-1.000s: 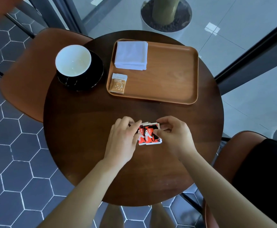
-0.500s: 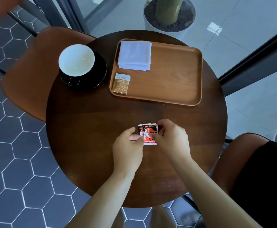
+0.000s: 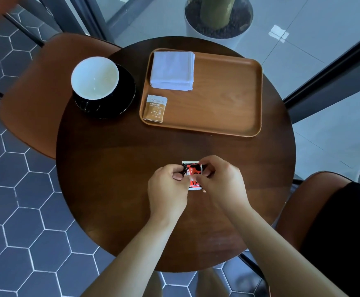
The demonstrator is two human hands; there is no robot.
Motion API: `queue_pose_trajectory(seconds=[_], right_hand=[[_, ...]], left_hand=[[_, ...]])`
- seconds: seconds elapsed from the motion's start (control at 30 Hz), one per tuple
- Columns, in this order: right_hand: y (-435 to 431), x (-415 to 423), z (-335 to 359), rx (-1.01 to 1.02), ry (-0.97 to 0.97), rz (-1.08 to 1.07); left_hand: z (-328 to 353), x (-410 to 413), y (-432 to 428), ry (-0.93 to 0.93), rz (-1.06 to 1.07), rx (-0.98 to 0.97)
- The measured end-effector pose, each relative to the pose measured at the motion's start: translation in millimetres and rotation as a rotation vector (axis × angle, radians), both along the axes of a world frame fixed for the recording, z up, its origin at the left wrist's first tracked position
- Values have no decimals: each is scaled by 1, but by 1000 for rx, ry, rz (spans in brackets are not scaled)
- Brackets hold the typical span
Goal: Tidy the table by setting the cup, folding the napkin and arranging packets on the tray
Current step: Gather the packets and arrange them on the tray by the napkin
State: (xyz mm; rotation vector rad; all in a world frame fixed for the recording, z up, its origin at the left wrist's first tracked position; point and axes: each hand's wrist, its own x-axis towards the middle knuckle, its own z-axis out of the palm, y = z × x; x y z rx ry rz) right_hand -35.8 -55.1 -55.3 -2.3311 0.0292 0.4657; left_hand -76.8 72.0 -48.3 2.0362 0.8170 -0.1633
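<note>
Red, black and white packets [image 3: 193, 175] are stacked together just above the round dark table [image 3: 114, 168], pinched from both sides. My left hand [image 3: 167, 189] grips their left edge and my right hand [image 3: 219, 181] grips the right edge and top. A wooden tray [image 3: 228, 99] lies at the far side of the table. On it a folded white napkin [image 3: 172, 70] sits in the far left corner, with a brown packet [image 3: 155, 108] below it. A white-lined cup [image 3: 95, 77] stands on a black saucer [image 3: 123, 97] left of the tray.
A brown chair [image 3: 35, 93] stands at the table's left and another [image 3: 299, 211] at the right with dark cloth on it. A white planter [image 3: 217, 24] is behind the table by the glass. Hexagon floor tiles lie to the left.
The two red packets, side by side a second ago, are now gathered into one stack between both hands. The hands have closed in on each other.
</note>
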Motion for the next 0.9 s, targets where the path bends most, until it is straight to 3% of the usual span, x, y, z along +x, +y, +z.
queue_pose_trajectory(seconds=[0.3, 0.4, 0.5, 0.73, 0.83, 0.9], right_hand=[[-2, -5, 3, 45, 15, -87], [-3, -2, 5, 164, 128, -192], [-2, 4, 9, 284, 183, -194], [10, 30, 22, 325, 128, -152], [17, 49, 27, 336, 110, -164], [21, 67, 29, 312, 86, -178]], left_hand=[[-1, 4, 9, 1, 167, -251], [1, 6, 16, -39, 231, -347], [6, 10, 23, -79, 190, -387], [10, 25, 43, -196, 136, -473], [3, 33, 59, -285, 74, -325], [-7, 39, 76, -381, -89, 106]])
